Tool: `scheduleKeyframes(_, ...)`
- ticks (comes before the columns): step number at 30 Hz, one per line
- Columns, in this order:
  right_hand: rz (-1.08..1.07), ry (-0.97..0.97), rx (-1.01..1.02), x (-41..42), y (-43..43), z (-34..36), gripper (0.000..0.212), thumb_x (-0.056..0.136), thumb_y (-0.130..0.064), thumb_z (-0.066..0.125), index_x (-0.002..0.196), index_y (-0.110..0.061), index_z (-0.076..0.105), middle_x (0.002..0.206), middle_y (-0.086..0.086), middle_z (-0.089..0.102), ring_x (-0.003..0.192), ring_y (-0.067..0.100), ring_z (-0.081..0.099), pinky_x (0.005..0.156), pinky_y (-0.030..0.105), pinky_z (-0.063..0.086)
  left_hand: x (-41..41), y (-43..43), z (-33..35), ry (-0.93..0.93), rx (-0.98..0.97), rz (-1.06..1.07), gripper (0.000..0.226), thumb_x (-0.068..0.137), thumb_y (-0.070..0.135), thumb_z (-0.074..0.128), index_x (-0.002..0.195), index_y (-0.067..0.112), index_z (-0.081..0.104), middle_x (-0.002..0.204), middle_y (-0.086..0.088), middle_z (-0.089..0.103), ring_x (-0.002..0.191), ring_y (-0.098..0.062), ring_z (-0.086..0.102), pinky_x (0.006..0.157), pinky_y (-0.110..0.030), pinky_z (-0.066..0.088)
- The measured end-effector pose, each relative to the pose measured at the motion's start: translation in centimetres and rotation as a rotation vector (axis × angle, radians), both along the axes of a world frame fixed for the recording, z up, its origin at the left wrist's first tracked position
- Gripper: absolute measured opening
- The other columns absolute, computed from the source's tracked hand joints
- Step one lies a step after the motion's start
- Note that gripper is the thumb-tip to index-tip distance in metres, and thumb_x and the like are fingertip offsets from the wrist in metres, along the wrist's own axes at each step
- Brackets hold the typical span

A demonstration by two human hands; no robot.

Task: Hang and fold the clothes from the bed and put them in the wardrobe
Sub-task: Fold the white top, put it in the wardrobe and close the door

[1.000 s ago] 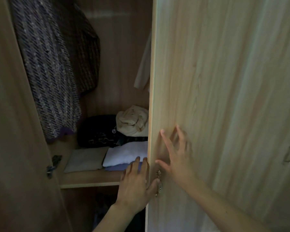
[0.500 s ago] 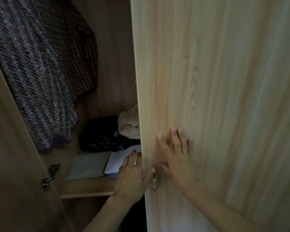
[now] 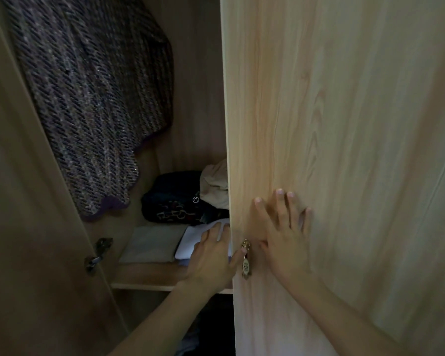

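Light wood fills most of the view: it is the wardrobe [image 3: 195,98], seen from close, dim inside. Its right door [image 3: 344,124] stands partly open and covers the right half of the picture, and its left door [image 3: 23,227] is open at the left edge, with a dark metal handle [image 3: 98,253] on it.

The right hand [image 3: 285,240] lies flat on the front of the right door, with straight, spread fingers [image 3: 280,201], and it holds nothing. The left hand [image 3: 211,258] holds the free edge of the same door: its fingers pass behind the edge and its thumb [image 3: 238,254] is on the front, touching the small ornate handle [image 3: 246,260].

Inside, a knitted garment [image 3: 95,104] with dark and grey stripes hangs in the upper part. Below it, the shelf [image 3: 144,278] carries folded clothes. A grey folded cloth [image 3: 152,242] lies at the front, and a white folded cloth [image 3: 195,235] lies just beside it, partly hidden by the left hand. Behind them sit a dark garment [image 3: 172,199] with a pale print and a beige bundle [image 3: 215,186], which the door's edge partly covers. Under the shelf it is too dark to tell.
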State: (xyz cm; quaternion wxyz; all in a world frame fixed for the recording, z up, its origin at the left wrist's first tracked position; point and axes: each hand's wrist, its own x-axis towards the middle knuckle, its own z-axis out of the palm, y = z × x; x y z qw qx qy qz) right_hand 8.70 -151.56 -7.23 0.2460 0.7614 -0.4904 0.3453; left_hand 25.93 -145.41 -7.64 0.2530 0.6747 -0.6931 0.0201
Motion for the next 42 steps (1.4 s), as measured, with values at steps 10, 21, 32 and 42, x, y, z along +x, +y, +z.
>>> scheduleKeyframes(10, 0.097, -0.133, 0.177, 0.9, 2.0, 1.4, 0.093, 0.075, -0.035, 0.071, 0.155, -0.024, 0.023, 0.162, 0.016, 0.006, 0.150, 0.036, 0.002, 0.113, 0.065, 0.021, 0.8, 3.5, 1.6, -0.054, 0.048, 0.004, 0.064, 0.100, 0.050, 0.043, 0.154, 0.023, 0.023, 0.161, -0.002, 0.023, 0.145, -0.022, 0.024, 0.115, -0.038, 0.029)
scheduleKeyframes(21, 0.391, -0.369, 0.207, 3.9, 10.9, 3.7, 0.077, 0.084, -0.018, 0.070, 0.150, -0.008, 0.032, 0.154, 0.015, 0.033, 0.143, 0.033, 0.029, 0.113, 0.054, 0.029, 4.0, 13.5, 5.9, -0.095, -0.060, 0.012, 0.070, 0.100, 0.052, 0.041, 0.157, 0.029, 0.008, 0.162, 0.002, 0.019, 0.146, -0.020, 0.022, 0.114, -0.047, 0.030)
scheduleKeyframes(32, 0.586, -0.489, 0.331, 9.8, 26.6, 2.2, 0.069, 0.083, -0.020, 0.069, 0.144, -0.023, 0.036, 0.141, -0.001, 0.042, 0.133, 0.018, 0.041, 0.105, 0.047, 0.041, 10.0, 28.7, 6.1, -0.060, -0.151, -0.001, 0.069, 0.099, 0.049, 0.044, 0.155, 0.030, 0.009, 0.156, 0.005, 0.029, 0.139, -0.022, 0.032, 0.109, -0.045, 0.036)
scheduleKeyframes(42, 0.669, -0.392, 0.434, 13.3, 34.5, 5.2, 0.072, 0.087, -0.031, 0.069, 0.147, -0.033, 0.029, 0.150, -0.011, 0.033, 0.141, 0.009, 0.030, 0.113, 0.040, 0.037, 13.5, 36.9, 7.4, 0.046, -0.227, 0.014, 0.071, 0.098, 0.049, 0.045, 0.156, 0.030, 0.010, 0.158, 0.006, 0.027, 0.141, -0.020, 0.030, 0.108, -0.045, 0.041)
